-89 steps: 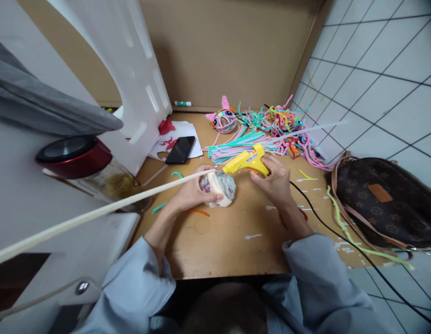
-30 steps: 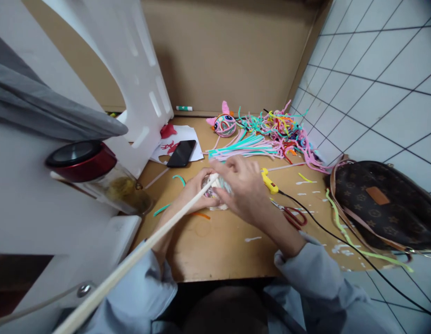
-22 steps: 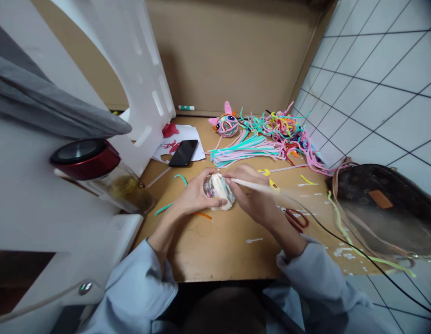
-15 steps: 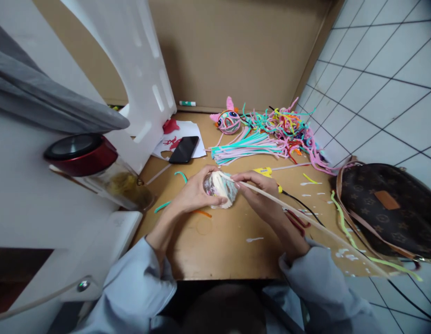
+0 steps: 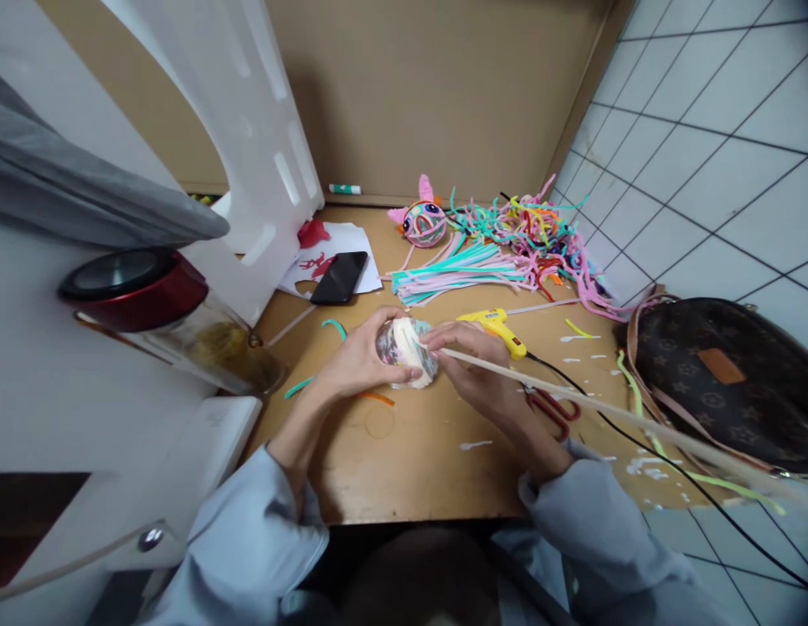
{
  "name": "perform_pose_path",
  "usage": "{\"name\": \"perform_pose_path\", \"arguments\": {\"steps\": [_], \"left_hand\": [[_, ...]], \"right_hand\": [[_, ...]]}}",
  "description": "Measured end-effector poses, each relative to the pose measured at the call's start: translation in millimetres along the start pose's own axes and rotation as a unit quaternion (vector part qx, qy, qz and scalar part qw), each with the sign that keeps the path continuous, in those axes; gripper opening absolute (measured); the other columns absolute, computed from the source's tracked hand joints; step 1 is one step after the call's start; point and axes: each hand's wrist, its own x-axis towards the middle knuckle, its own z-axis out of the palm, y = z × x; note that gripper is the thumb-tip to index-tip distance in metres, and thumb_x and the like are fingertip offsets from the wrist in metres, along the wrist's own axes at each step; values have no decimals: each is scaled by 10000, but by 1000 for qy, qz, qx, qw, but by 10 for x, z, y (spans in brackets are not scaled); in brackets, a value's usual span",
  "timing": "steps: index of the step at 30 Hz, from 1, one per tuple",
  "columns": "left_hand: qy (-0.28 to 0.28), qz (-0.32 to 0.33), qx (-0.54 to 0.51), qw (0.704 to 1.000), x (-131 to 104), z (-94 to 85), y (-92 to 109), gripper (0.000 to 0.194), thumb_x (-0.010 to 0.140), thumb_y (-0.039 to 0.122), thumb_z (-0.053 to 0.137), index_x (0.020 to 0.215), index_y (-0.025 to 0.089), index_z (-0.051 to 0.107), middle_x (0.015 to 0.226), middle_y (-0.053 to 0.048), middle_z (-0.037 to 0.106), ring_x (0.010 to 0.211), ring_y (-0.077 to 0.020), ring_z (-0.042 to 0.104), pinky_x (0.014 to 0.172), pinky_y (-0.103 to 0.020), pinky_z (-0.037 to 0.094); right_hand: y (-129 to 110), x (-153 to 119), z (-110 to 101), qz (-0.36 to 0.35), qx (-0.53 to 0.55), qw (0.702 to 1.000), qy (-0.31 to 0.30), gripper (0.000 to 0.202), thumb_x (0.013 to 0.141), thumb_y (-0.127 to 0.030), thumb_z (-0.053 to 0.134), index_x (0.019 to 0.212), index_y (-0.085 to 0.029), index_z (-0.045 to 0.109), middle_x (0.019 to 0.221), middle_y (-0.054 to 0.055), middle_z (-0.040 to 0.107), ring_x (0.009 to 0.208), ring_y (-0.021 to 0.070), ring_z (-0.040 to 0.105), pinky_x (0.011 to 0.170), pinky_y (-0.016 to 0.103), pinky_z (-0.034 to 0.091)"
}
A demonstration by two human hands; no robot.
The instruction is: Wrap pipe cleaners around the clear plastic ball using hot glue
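Observation:
My left hand (image 5: 359, 361) grips a small round ball (image 5: 409, 348), partly wrapped in cream-white strips, with the thumb in front and fingers behind. At the ball's right side, my right hand (image 5: 472, 361) pinches a long pale strip (image 5: 573, 396) against its surface. The strip's loose end runs off over my right forearm to the lower right. Just behind my right hand lies a yellow glue gun (image 5: 498, 329) with a black cord. Red-handled scissors (image 5: 552, 410) rest beside my right wrist.
Behind are a decorated ball with pink ears (image 5: 424, 223), bundled pipe cleaners (image 5: 465, 274) and a tangled pile (image 5: 540, 226). A phone (image 5: 339, 278) lies on paper. A glass bottle (image 5: 201, 326) stands left, a brown bag (image 5: 723, 378) right.
My right hand has shifted slightly left and its fingers lie more over the ball. The pale strip has swung, and more of the glue gun and scissors shows. The view has tilted a little.

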Motion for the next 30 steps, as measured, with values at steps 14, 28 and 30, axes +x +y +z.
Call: {"name": "perform_pose_path", "arguments": {"steps": [14,28,30], "left_hand": [[-6,2,-16,1000,9,3,-34,740,553,393,806,1200,176,520,1019,-26,592,847,-180,567,774,-295,481],[-6,0,-29,1000,-1,-6,-17,726,552,369,814,1191,186,523,1018,-22,595,830,-172,576,760,-287,491],[-4,1,-24,1000,-3,-5,-18,730,553,368,819,1195,185,524,1021,-24,603,836,-175,583,761,-288,498]], "right_hand": [[-41,25,-25,-54,-42,997,-23,118,917,-168,593,832,-242,631,894,30,760,904,180,698,844,366,529],[2,2,-11,-94,-82,991,-40,128,913,-146,551,872,-240,628,932,21,765,929,185,660,850,368,497],[3,1,-9,-92,-85,991,-46,122,918,-151,553,873,-239,625,936,21,763,938,187,655,858,370,488]]}}
